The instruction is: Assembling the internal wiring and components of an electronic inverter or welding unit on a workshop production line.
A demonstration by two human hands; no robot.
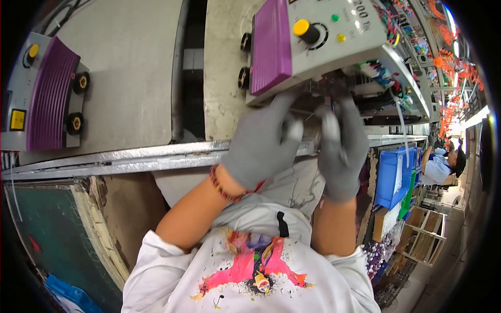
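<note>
A welding machine (344, 31) with a grey housing, purple ribbed front and a yellow-topped knob lies before me, its near side uncovered. Loose coloured wires (378, 73) show inside. At the lower edge of that opening is my left hand (266, 141), in a grey glove; its fingertips are hidden at the machine and its thumb stands out to the right. My right hand (343, 148), gloved too, reaches up into the opening. Its thumb and fingers close around something thin and dark, blurred by motion, with a bit of coloured wire beside it.
A second purple-fronted machine (49, 99) stands at the far left on the worktop (130, 68). A metal rail (120, 163) runs along the front edge. Blue bins (392, 177) are at the right. Farther right, a person (442, 164) in a white shirt works.
</note>
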